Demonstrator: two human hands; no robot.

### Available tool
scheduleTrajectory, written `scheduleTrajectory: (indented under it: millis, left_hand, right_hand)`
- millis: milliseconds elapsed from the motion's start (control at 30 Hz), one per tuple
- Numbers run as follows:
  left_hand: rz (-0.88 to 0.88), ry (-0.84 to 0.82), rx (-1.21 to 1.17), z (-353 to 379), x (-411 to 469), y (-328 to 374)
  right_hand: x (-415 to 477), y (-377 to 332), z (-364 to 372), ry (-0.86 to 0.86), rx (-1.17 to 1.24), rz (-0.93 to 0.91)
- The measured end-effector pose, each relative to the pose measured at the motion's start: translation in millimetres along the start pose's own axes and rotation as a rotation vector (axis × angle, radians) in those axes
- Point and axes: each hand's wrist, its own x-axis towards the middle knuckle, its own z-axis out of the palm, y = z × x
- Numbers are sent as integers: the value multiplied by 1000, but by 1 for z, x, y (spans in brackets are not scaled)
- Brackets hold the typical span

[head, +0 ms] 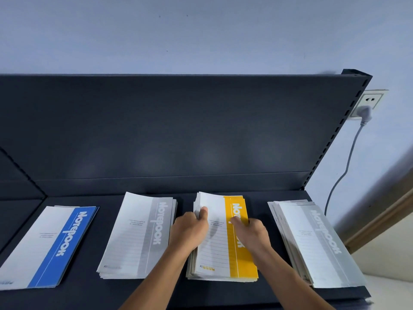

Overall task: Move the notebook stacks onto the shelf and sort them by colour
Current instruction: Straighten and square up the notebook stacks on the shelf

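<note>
In the head view, the step in hand looks like squaring up the yellow notebook stack (223, 240) on the dark shelf (156, 294), which likely goes best by pressing evenly on both long edges so no cover slides. The left hand (190, 229) curls closed around the stack's left edge, thumb on the top cover. The right hand (251, 231) rests half-curled on the yellow band, between a grey stack (138, 238) and another grey stack (317, 245), a blue stack (51, 247) far left.

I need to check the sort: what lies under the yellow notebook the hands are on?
Under the yellow notebook sits a stack of more notebooks, only pale edges showing; their cover colours are hidden. Both hands, left hand and right hand, rest on it.
</note>
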Motion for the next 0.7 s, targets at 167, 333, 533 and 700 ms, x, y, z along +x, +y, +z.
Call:
scheduleTrajectory:
  millis: [167, 333, 533, 700]
  left_hand:
    - [-4, 28, -67, 2, -3, -1]
    - [26, 11, 23, -2, 0, -1]
    - [264, 295, 63, -10, -23, 52]
    - [342, 118, -101, 26, -45, 113]
  right_hand:
    - [1, -1, 1, 14, 31, 14]
    - [4, -1, -5, -6, 64, 25]
    - [-9, -10, -77, 208, -118, -215]
    - [8, 19, -166, 348, -179, -233]
